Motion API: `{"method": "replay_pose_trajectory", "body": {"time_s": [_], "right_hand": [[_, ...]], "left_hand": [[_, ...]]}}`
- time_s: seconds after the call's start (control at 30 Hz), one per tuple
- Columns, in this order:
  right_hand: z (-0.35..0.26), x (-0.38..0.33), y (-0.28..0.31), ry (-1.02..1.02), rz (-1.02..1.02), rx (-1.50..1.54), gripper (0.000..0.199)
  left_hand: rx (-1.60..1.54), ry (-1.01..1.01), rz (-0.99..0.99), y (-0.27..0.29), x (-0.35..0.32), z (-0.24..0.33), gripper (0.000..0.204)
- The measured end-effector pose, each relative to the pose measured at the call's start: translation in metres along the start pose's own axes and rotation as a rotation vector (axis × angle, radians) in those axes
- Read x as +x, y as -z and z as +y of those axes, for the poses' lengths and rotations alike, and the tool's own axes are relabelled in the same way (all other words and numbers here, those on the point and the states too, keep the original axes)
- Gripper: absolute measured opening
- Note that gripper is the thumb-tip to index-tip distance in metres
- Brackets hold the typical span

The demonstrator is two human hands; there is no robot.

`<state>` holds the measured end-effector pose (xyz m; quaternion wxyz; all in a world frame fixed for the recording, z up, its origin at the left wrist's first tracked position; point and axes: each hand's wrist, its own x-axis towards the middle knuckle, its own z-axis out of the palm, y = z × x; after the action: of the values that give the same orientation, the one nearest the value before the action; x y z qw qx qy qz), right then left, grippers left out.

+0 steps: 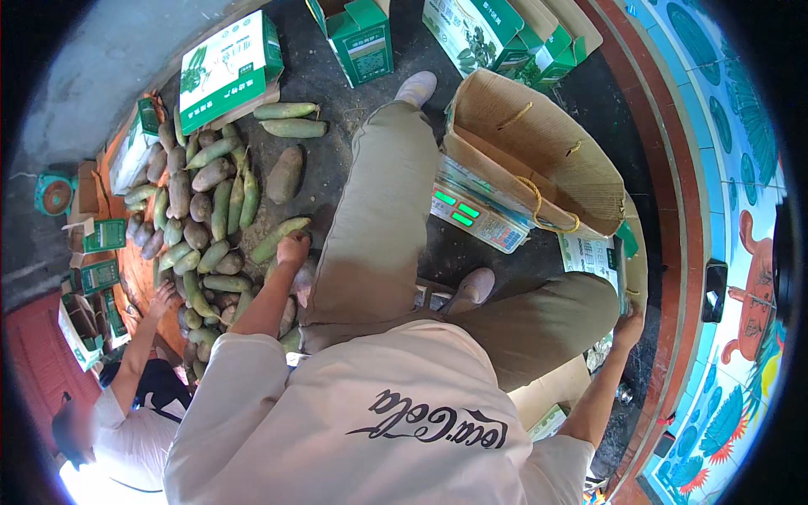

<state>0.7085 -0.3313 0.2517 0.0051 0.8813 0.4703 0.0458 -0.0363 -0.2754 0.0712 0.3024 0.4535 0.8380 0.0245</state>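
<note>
From here I see the left hand against a green radish, the right at a carton, perhaps steadying it; I can't tell whether either grips.

Left hand at a green radish

The hand meets the radish's near end beside a pile of green and soil-brown radishes; its grip is hard to make out. The right hand is at a carton's edge. An open box with yellow cords appears to rest on a scale, displays lit. A co-worker's hand is at the pile's left side.
</note>
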Motion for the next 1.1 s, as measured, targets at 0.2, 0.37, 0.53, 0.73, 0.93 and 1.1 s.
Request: {"method": "replay_pose_trajectory", "body": {"time_s": [0.2,0.37,0.53,0.73,0.93,1.1], "right_hand": [[-0.136,0.018,0.076,0.293,0.066,0.305,0.039],[-0.243,0.002,0.097,0.692,0.12,0.384,0.043],[-0.301,0.008,0.051,0.799,-0.243,0.386,0.044],[-0.287,0.008,0.032,0.812,-0.146,0.298,0.026],[-0.299,-0.003,0.033,0.803,-0.061,0.304,0.022],[-0.299,0.0,0.037,0.878,-0.023,0.35,0.022]], "left_hand": [[0.162,0.111,-0.193,-0.026,0.002,-0.055,0.041],[0.203,0.174,-0.289,-0.016,-0.023,-0.036,0.047],[0.455,0.018,-0.335,-0.048,-0.018,-0.121,0.045],[0.202,0.279,-0.276,-0.017,-0.045,-0.066,0.045],[0.128,0.373,-0.169,-0.017,-0.047,-0.053,0.051],[0.203,0.302,-0.164,-0.014,-0.032,-0.042,0.056]]}}
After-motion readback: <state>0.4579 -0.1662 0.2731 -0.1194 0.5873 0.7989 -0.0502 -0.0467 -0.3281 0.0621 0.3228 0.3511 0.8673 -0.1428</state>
